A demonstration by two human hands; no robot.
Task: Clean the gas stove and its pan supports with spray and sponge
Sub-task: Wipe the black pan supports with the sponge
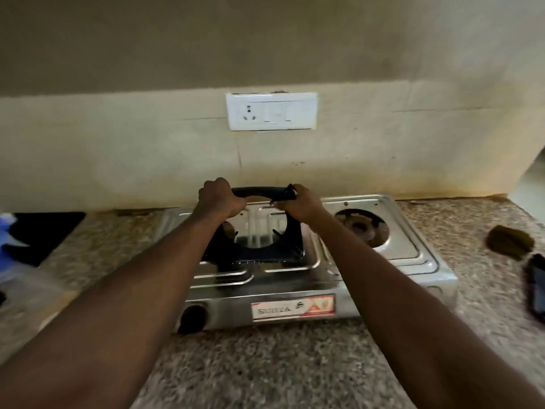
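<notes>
A steel two-burner gas stove [392,261] sits on the granite counter against the wall. Both my hands hold one black pan support [259,192], tilted up over the stove's left half with its lower edge near the stove top. My left hand [219,197] grips its upper left corner. My right hand [298,202] grips its upper right corner. The right burner [361,227] lies bare, with no support on it. A dark scrubbing sponge [510,242] lies on the counter to the right of the stove.
A dark flat object [535,286] lies at the right edge beside the sponge. A black cooktop surface [44,234] and a blurred blue thing [7,231] are at the left. A white socket plate [271,111] hangs on the wall above the stove.
</notes>
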